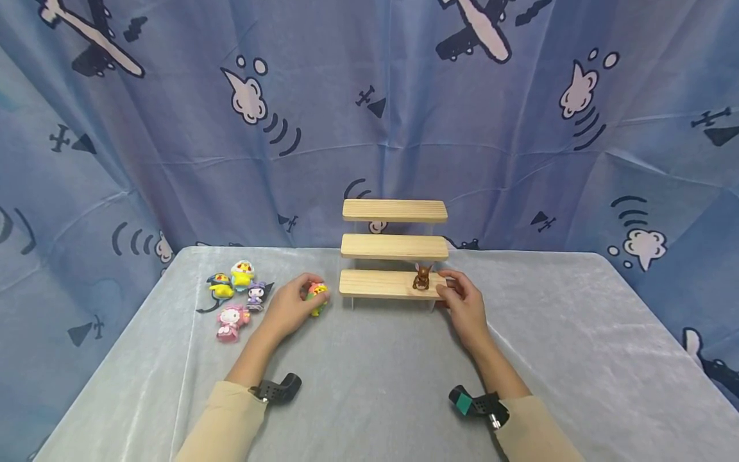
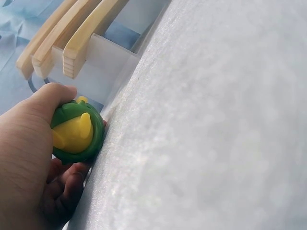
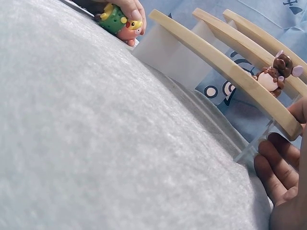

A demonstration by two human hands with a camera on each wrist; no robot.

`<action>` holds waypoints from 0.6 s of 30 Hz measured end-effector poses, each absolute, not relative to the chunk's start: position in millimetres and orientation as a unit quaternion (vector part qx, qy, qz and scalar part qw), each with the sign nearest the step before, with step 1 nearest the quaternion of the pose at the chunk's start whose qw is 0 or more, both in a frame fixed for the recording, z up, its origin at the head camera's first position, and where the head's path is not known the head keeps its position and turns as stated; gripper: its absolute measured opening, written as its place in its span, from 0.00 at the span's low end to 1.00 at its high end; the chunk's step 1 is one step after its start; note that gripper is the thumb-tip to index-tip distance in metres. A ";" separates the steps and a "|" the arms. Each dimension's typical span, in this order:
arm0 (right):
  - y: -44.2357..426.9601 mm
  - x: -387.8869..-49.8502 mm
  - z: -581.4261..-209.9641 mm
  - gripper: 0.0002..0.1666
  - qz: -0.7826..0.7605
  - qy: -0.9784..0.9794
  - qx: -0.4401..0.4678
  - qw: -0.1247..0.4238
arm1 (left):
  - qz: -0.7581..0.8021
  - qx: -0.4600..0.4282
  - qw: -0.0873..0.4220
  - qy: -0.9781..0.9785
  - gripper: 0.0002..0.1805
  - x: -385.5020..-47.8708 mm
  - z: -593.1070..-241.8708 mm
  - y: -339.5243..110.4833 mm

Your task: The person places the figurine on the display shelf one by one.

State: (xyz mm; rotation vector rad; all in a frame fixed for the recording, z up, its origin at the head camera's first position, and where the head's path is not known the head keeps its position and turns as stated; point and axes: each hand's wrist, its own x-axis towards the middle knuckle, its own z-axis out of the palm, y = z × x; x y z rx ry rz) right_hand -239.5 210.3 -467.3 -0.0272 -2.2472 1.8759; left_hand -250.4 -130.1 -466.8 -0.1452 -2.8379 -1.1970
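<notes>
A green, yellow and pink figurine [image 1: 317, 298] is gripped by the left hand [image 1: 290, 304], just left of the stand; the left wrist view shows its green and yellow side [image 2: 76, 132] between thumb and fingers. The right hand [image 1: 465, 310] pinches the right end of the lowest wooden shelf [image 1: 375, 284], thumb on top and fingers at the edge and below. On that shelf, near the right hand, a brown figurine [image 1: 421, 278] with pink ears sits upright; its pale belly shows in the right wrist view.
Two higher wooden shelves [image 1: 395, 246] rise behind the lowest one on clear supports. At the left of the grey cloth-covered table [image 1: 369, 372] are several figurines, among them a pink one [image 1: 230, 323] and a yellow and white one [image 1: 242, 274]. A blue patterned curtain [image 1: 323, 115] hangs behind.
</notes>
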 end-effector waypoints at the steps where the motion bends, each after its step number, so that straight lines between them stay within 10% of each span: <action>1: 210.3 -239.5 -467.4 0.19 0.636 -0.764 -0.010 0.107 | -0.389 -0.047 0.030 -0.920 0.23 -250.4 -467.0 -130.0; 18: 209.9 -239.8 -466.8 0.19 0.633 -0.767 -0.011 0.104 | -0.391 -0.040 0.022 -0.919 0.23 -250.0 -467.4 -129.6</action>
